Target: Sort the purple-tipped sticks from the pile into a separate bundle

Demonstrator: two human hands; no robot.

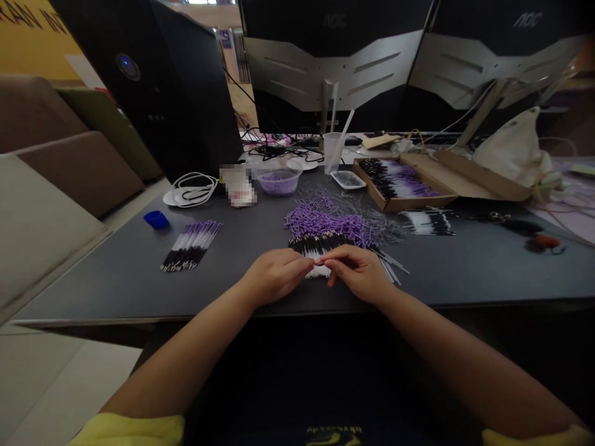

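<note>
My left hand (277, 275) and my right hand (360, 272) meet at their fingertips near the table's front edge. Both are closed in a pinch on a small purple piece (320, 262), mostly hidden by the fingers. Just behind and under them lies a row of thin black-and-white sticks (318, 241), partly covered by my hands. Beyond that row spreads a loose heap of purple pieces (325, 220), with fine grey pieces (383, 226) scattered at its right. A few pale thin rods (393, 266) lie beside my right hand.
At left lie a bundle of purple, white and black sticks (191, 244) and a blue cap (156, 219). Farther back stand a clear tub (279, 179), a small white tray (348, 179), a plastic cup (331, 152) and a cardboard box (400, 201) of sticks. White rods (430, 222) lie before it.
</note>
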